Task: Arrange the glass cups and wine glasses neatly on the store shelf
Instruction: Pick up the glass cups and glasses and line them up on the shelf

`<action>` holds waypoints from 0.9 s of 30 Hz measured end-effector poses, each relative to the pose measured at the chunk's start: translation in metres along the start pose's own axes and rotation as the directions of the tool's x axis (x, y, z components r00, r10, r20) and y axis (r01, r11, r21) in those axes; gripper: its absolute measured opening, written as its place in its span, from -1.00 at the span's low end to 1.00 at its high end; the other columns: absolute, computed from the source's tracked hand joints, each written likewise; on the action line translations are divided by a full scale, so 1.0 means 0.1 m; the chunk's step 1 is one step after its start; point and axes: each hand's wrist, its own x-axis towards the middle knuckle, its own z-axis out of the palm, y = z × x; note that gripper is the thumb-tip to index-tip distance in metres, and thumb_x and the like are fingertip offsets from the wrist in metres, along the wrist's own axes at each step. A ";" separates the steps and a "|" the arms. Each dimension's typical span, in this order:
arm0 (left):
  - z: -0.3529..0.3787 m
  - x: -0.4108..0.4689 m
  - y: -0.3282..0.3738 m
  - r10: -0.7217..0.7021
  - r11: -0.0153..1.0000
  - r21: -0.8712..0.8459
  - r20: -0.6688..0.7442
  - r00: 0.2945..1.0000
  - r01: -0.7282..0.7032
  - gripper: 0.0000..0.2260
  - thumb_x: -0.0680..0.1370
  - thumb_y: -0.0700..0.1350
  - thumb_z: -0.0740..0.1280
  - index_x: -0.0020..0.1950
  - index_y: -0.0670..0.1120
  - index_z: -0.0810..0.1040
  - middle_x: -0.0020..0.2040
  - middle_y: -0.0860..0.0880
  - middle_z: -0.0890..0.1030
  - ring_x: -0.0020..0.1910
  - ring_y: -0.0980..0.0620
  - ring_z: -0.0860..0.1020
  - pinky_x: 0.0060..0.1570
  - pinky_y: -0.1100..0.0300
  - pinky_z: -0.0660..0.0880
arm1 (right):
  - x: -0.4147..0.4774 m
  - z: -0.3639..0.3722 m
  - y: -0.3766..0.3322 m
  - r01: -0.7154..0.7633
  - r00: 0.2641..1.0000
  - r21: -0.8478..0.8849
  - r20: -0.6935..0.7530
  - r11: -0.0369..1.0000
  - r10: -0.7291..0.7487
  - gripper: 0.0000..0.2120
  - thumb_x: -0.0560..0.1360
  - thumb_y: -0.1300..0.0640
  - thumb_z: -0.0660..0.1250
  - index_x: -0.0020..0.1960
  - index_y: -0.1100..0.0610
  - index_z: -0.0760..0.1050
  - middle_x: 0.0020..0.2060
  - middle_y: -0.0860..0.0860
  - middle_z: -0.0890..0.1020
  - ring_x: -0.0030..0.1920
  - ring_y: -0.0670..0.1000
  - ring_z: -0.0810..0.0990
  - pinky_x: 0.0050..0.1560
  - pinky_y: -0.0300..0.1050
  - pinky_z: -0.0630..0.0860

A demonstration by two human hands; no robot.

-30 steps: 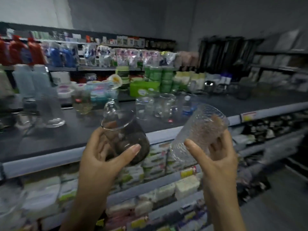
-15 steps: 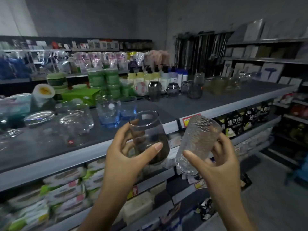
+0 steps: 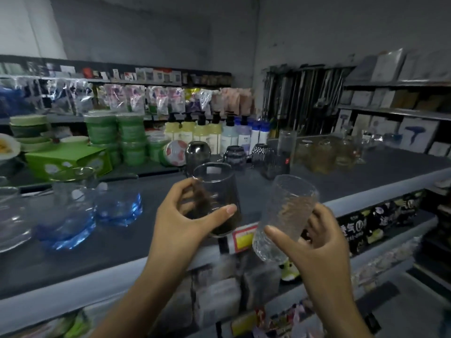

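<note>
We hold two glasses up in front of the dark grey store shelf (image 3: pixel 366 176), one in each hand. Our left hand (image 3: pixel 180 223) is wrapped around a smooth, dark-tinted glass tumbler (image 3: pixel 214 198), thumb across its near side and fingers curled behind it; the tumbler is nearly upright, its open rim uppermost and tipped slightly away from us. Our right hand (image 3: pixel 314 247) grips a clear, textured tall glass cup (image 3: pixel 285 215) near its base, thumb in front and fingers around the back, and this cup leans, its rim tilted up and to the right. The two glasses are just beside each other but not touching.

To the left of our left hand, two blue-tinted glass bowls (image 3: pixel 92 215) sit on the shelf surface, with a clear glass vessel (image 3: pixel 12 215) farther left at the frame edge. Beyond our hands, toward the back of the shelf, stands a row of dark smoky glass cups (image 3: pixel 234 154), and past our right hand a cluster of amber-tinted glassware (image 3: pixel 327 154). A red and yellow price tag (image 3: pixel 244 236) shows on the shelf edge between the two held glasses.
</note>
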 end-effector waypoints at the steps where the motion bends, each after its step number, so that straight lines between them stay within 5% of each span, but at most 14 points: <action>1: 0.06 0.12 -0.01 -0.009 1.000 -0.015 -0.013 1.000 0.008 -0.34 0.19 0.04 0.71 0.25 0.14 0.58 0.11 0.13 0.73 0.11 0.13 0.69 0.21 0.02 0.61 | 0.17 -0.01 0.03 -0.004 1.000 0.005 0.014 1.000 0.004 -0.42 0.30 0.15 0.66 0.26 -0.10 0.57 0.11 -0.23 0.71 0.11 -0.25 0.66 -0.07 -0.41 0.61; 5: 0.26 0.60 -0.10 -0.014 0.999 0.034 -0.073 0.997 0.017 -0.30 0.16 0.07 0.71 0.26 0.10 0.59 0.10 0.15 0.73 0.10 0.18 0.69 0.22 0.09 0.59 | 0.75 -0.01 0.18 0.006 0.999 0.031 0.049 0.999 -0.007 -0.41 0.33 0.16 0.64 0.27 -0.14 0.54 0.07 -0.32 0.69 0.09 -0.30 0.65 -0.09 -0.45 0.59; 9: 0.42 0.99 -0.23 -0.058 0.992 0.099 -0.135 0.989 0.072 -0.35 0.17 0.03 0.72 0.20 0.05 0.60 0.03 0.12 0.75 0.03 0.16 0.71 0.18 0.02 0.63 | 1.22 -0.02 0.31 -0.003 0.996 0.081 0.088 0.997 -0.004 -0.34 0.30 0.13 0.64 0.36 -0.05 0.53 0.18 -0.20 0.69 0.18 -0.20 0.66 0.05 -0.26 0.67; 15: 0.57 1.34 -0.41 -0.021 0.970 0.226 -0.294 0.956 0.091 -0.46 0.22 -0.10 0.74 0.07 0.09 0.55 -0.03 0.08 0.75 -0.04 0.14 0.72 0.11 -0.03 0.66 | 1.79 -0.07 0.48 -0.015 0.971 0.148 0.239 0.989 -0.021 -0.44 0.35 0.33 0.61 0.27 0.01 0.55 0.06 -0.21 0.72 0.07 -0.23 0.69 -0.10 -0.41 0.59; 21: 0.73 1.55 -0.47 0.017 0.924 0.349 -0.443 0.896 0.155 -0.33 0.03 0.22 0.69 0.04 0.16 0.51 0.00 0.10 0.71 -0.03 0.08 0.71 0.07 -0.09 0.67 | 2.10 -0.09 0.70 -0.028 0.963 0.193 0.269 0.981 -0.026 -0.37 0.27 0.33 0.65 0.27 0.06 0.55 0.08 -0.09 0.73 0.08 -0.20 0.70 -0.09 -0.42 0.58; 27: 0.75 1.63 -0.58 0.035 0.899 0.393 -0.501 0.865 0.192 -0.35 0.08 0.21 0.70 0.06 0.18 0.50 0.03 0.12 0.67 0.00 0.06 0.69 0.07 -0.11 0.66 | 2.14 -0.09 0.76 -0.051 0.957 0.240 0.289 0.969 -0.021 -0.38 0.28 0.31 0.65 0.28 0.10 0.55 0.08 -0.09 0.72 0.05 -0.25 0.69 -0.11 -0.42 0.58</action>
